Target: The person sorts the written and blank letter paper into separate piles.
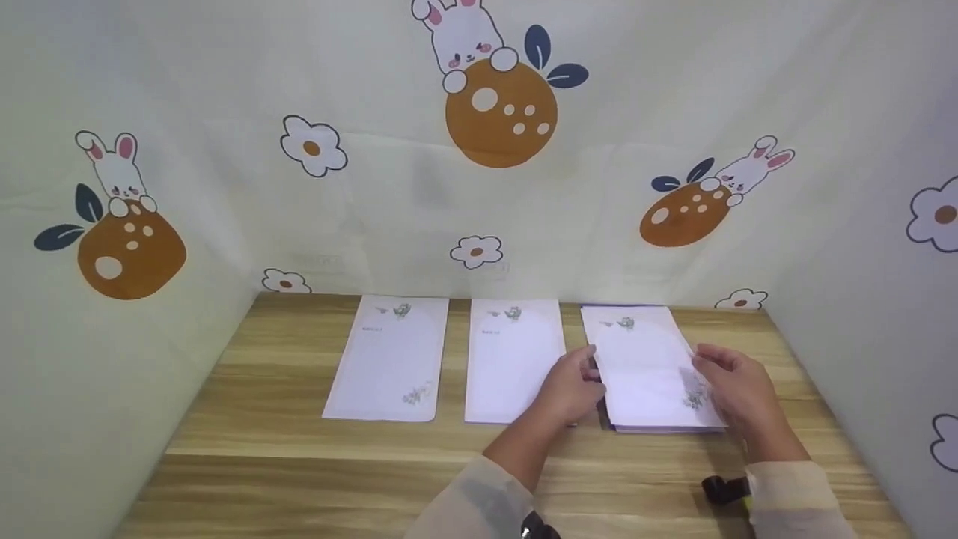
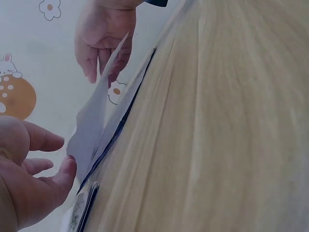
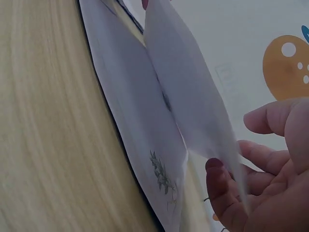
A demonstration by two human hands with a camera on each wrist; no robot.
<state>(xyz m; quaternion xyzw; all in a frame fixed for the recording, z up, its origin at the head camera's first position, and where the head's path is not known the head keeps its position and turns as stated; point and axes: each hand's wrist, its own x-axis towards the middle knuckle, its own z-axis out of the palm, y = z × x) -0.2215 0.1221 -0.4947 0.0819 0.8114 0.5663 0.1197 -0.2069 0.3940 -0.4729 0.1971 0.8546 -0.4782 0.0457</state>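
In the head view a stack of printed letter paper [image 1: 636, 359] with a dark purple edge lies at the right, between my two hands. A loose top sheet [image 2: 91, 123] stands raised and bent above it in the left wrist view. My left hand [image 1: 572, 389] is at the sheet's left side, fingers relaxed, thumb tip touching or very near the edge. At the opposite side is my right hand [image 1: 741, 385], its fingers spread loosely against the edge of the sheet [image 3: 193, 92]. Neither hand plainly pinches it. Green plant prints mark the paper.
Two more portions of the same paper, a middle one [image 1: 513, 359] and a left one [image 1: 389, 359], lie in a row on the wooden table [image 1: 299, 479]. Patterned cloth [image 1: 374, 209] encloses the table at the back and both sides. A black object [image 1: 724, 490] shows beside the right sleeve.
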